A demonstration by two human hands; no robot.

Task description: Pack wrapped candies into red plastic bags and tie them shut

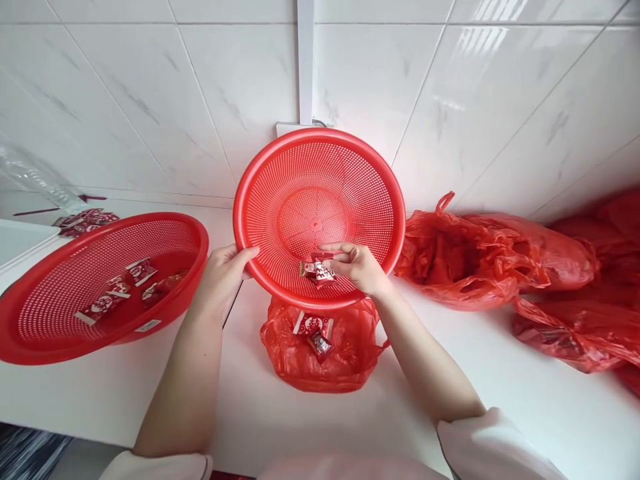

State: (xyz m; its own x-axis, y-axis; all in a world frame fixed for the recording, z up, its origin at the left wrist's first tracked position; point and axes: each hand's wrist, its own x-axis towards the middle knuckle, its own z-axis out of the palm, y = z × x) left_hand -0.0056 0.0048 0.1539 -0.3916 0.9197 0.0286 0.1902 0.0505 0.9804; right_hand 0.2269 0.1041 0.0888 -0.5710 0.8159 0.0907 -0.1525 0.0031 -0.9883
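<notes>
My left hand (227, 270) grips the left rim of a red plastic colander (320, 143), its thumb over the edge. The colander is tilted toward me, above a red plastic bag (345, 373). Inside it, my right hand (357, 267) has its fingers closed on a few small wrapped candies (323, 273) near the lower rim. On the open bag below lie a red and white packet (313, 325) and a dark wrapped candy (320, 345). The bag's back part is hidden under the colander.
At the left stands a second red colander (193, 240) holding several wrapped packets (103, 307). Behind it is a pile of small red packets (87, 222). Red plastic bags (465, 260) lie along the right side of the white table (285, 427). A tiled wall (240, 73) bounds the back.
</notes>
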